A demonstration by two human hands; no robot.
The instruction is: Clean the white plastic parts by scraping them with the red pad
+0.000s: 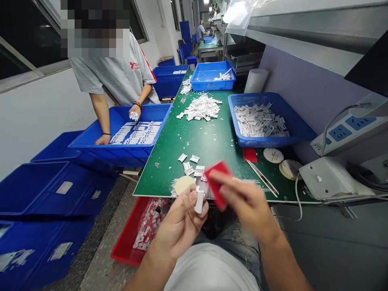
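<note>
My left hand (184, 214) pinches a small white plastic part (199, 201) upright between thumb and fingers, just off the near table edge. Beside it, my right hand (245, 198) grips a flat red pad (218, 182), blurred by motion; it looks like a sanding sheet or block, but I cannot tell which. The pad and the part are apart. Several white plastic parts (188, 167) lie on the green table (209, 139) beyond my hands. A pale round disc (184, 185) rests at the table edge, partly behind my left hand.
A heap of white parts (202, 107) lies farther up the table. Right of it stands a blue basket (242, 139) of parts. A utility knife (262, 178) and round discs (273, 155) lie at right. At left, a co-worker (118, 76) reaches into a blue crate (121, 151).
</note>
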